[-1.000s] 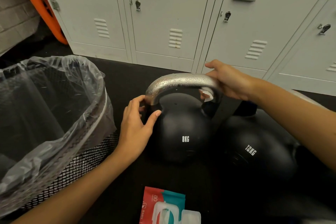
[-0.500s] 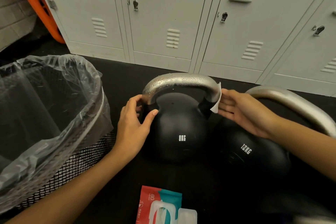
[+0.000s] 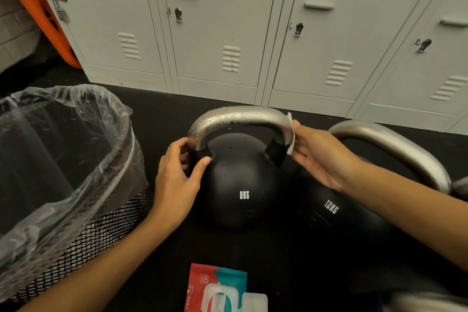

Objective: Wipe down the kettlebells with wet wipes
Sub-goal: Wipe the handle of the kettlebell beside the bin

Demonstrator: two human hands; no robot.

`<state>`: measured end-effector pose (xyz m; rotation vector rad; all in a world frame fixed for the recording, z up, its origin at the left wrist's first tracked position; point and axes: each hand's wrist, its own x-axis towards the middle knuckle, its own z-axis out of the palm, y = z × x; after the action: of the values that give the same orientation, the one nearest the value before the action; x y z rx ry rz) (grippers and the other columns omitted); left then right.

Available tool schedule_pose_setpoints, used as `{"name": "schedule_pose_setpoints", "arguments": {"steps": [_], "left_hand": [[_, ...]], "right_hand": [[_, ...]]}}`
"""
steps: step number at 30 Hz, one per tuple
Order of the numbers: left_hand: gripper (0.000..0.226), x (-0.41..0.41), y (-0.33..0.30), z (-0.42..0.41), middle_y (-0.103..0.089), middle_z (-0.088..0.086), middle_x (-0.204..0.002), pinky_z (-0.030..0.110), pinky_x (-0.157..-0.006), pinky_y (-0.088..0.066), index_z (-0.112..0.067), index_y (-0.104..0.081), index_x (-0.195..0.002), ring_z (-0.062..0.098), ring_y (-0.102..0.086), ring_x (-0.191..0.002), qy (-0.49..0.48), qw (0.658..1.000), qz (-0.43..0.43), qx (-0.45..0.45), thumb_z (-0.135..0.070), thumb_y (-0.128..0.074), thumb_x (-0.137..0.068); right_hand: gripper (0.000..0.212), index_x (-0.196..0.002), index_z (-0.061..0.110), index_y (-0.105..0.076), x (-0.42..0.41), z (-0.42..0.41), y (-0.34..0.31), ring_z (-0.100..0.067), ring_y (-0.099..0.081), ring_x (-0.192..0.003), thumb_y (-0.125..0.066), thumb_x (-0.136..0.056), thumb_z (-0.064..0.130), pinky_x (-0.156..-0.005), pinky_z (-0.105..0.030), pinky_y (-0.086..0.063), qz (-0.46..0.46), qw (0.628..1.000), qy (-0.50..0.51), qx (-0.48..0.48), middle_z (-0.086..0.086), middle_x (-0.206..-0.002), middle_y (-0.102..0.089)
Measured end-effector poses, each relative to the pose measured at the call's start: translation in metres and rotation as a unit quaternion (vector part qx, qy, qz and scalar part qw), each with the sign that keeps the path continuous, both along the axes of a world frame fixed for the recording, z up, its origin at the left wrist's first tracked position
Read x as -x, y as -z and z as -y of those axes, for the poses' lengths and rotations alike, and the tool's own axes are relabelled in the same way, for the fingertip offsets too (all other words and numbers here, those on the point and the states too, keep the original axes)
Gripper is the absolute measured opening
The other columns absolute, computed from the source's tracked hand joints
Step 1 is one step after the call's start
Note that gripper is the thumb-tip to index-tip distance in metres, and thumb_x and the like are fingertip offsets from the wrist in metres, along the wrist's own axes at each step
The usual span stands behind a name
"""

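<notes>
The left hand [image 3: 177, 180] has its fingers curled round the handle base of the 8KG kettlebell [image 3: 240, 185], steadying it. The right hand [image 3: 321, 154] presses a wet wipe [image 3: 290, 134] flat under straight fingers against the handle's far side. Best to keep firm pressure and sweep down onto the black body below.

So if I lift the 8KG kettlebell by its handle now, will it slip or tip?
The black 8KG kettlebell is probably heavy for its size, as marked. Its silver metal handle carries water droplets, so it may feel slippery. The round body seems to sit steady on the floor, unlikely to tip.
</notes>
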<state>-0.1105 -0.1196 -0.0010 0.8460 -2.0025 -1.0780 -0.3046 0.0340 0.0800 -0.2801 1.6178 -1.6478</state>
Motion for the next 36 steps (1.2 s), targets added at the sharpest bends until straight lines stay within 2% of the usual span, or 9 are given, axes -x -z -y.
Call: {"name": "schedule_pose_setpoints", "arguments": {"steps": [4, 9, 15, 19, 23, 27, 31, 34, 36], "left_hand": [[0.042, 0.0, 0.0, 0.0, -0.055, -0.005, -0.118, 0.034, -0.089, -0.051, -0.04, -0.044, -0.117, 0.007, -0.055, -0.104, 0.002, 1.0, -0.001, 0.005, -0.03, -0.068, -0.084], [0.043, 0.0, 0.002, 0.001, -0.055, -0.004, -0.12, 0.035, -0.089, -0.051, -0.037, -0.045, -0.121, 0.008, -0.055, -0.106, 0.002, 1.0, 0.004, -0.002, -0.033, -0.067, -0.084], [0.043, 0.0, 0.001, 0.002, -0.056, -0.004, -0.119, 0.031, -0.088, -0.051, -0.035, -0.046, -0.121, 0.008, -0.056, -0.106, 0.004, 1.0, -0.005, -0.004, -0.031, -0.068, -0.084], [0.043, 0.001, 0.0, 0.001, -0.057, -0.004, -0.12, 0.026, -0.087, -0.05, -0.036, -0.047, -0.119, 0.005, -0.056, -0.105, 0.006, 1.0, -0.024, -0.009, -0.026, -0.069, -0.084], [0.045, 0.0, 0.001, -0.001, -0.056, -0.005, -0.122, 0.024, -0.088, -0.048, -0.033, -0.048, -0.123, 0.005, -0.055, -0.107, 0.004, 0.999, -0.031, -0.008, -0.025, -0.069, -0.084], [0.045, 0.002, 0.001, 0.0, -0.056, -0.006, -0.121, 0.025, -0.087, -0.049, -0.03, -0.049, -0.124, 0.007, -0.055, -0.108, 0.002, 0.999, -0.037, -0.003, -0.024, -0.07, -0.084], [0.046, 0.002, 0.004, 0.0, -0.053, -0.009, -0.118, 0.027, -0.087, -0.049, -0.025, -0.05, -0.128, 0.012, -0.054, -0.11, -0.001, 1.0, -0.027, 0.012, -0.025, -0.068, -0.085], [0.048, 0.003, 0.007, 0.0, -0.05, -0.011, -0.114, 0.037, -0.09, -0.051, -0.02, -0.049, -0.13, 0.017, -0.053, -0.11, -0.01, 0.999, -0.017, 0.033, -0.026, -0.067, -0.086], [0.047, 0.004, 0.007, -0.001, -0.049, -0.011, -0.111, 0.039, -0.09, -0.05, -0.019, -0.05, -0.129, 0.017, -0.052, -0.108, -0.013, 0.999, -0.013, 0.044, -0.027, -0.066, -0.087]], "right_hand": [[0.031, -0.124, 0.008, -0.062, 0.003, 0.004, -0.008, -0.016, -0.064, -0.109, -0.042, -0.106, 0.023, -0.078, -0.022, -0.055, -0.008, 0.999, -0.009, -0.052, -0.007, -0.12, -0.068], [0.036, -0.099, 0.009, -0.075, 0.006, 0.025, -0.03, -0.031, -0.065, -0.109, -0.059, -0.088, 0.039, -0.104, -0.043, -0.047, -0.208, 0.973, -0.042, -0.09, -0.014, -0.107, -0.072], [0.038, -0.098, 0.012, -0.073, 0.001, 0.025, -0.017, -0.026, -0.059, -0.113, -0.055, -0.093, 0.046, -0.111, -0.04, -0.037, -0.233, 0.967, -0.035, -0.098, -0.01, -0.111, -0.07], [0.04, -0.092, 0.004, -0.07, -0.001, 0.03, -0.027, -0.016, -0.057, -0.085, -0.053, -0.096, 0.04, -0.082, -0.029, -0.043, -0.315, 0.941, -0.061, -0.11, -0.005, -0.086, -0.064], [0.03, -0.09, 0.023, -0.074, -0.012, 0.025, -0.026, -0.008, -0.06, -0.079, -0.051, -0.099, 0.041, -0.071, -0.012, -0.044, -0.395, 0.912, -0.074, -0.083, 0.005, -0.085, -0.069], [0.048, -0.102, 0.02, -0.075, -0.006, 0.01, -0.013, -0.025, -0.064, -0.104, -0.051, -0.092, 0.06, -0.101, -0.037, -0.045, -0.368, 0.926, -0.046, -0.068, -0.005, -0.1, -0.073], [0.057, -0.095, 0.019, -0.075, 0.006, 0.012, -0.011, -0.028, -0.064, -0.103, -0.051, -0.083, 0.069, -0.107, -0.05, -0.042, -0.306, 0.944, -0.06, -0.107, -0.009, -0.096, -0.073], [0.06, -0.092, 0.008, -0.071, 0.006, 0.016, -0.019, -0.024, -0.065, -0.094, -0.051, -0.088, 0.065, -0.098, -0.038, -0.047, -0.345, 0.926, -0.077, -0.13, -0.013, -0.093, -0.071], [0.039, -0.094, 0.021, -0.075, -0.001, 0.017, -0.026, -0.008, -0.06, -0.087, -0.051, -0.097, 0.051, -0.084, -0.019, -0.045, -0.404, 0.901, -0.099, -0.124, 0.002, -0.092, -0.072]]}}
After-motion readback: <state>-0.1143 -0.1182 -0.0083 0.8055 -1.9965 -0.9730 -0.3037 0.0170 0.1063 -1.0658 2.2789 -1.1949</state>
